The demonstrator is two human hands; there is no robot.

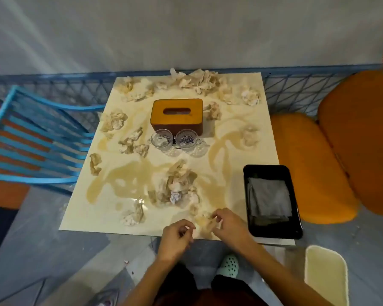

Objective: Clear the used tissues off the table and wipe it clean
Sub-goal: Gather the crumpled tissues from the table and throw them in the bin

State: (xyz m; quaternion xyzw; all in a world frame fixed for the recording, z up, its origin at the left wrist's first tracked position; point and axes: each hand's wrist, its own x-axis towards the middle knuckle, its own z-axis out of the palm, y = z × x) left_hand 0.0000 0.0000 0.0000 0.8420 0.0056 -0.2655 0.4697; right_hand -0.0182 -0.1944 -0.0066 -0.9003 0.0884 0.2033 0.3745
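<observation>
A wide-angle camera worn on the person's head gives the only view, taken from the near edge of the table (97,217) and facing forward and steeply down. It is close enough that the tabletop fills the middle, with the left hand (177,237) and right hand (230,226) entering from the bottom. The far wall (186,29) lies along the top, a blue chair (38,138) on the left and orange seats (307,164) on the right.
</observation>
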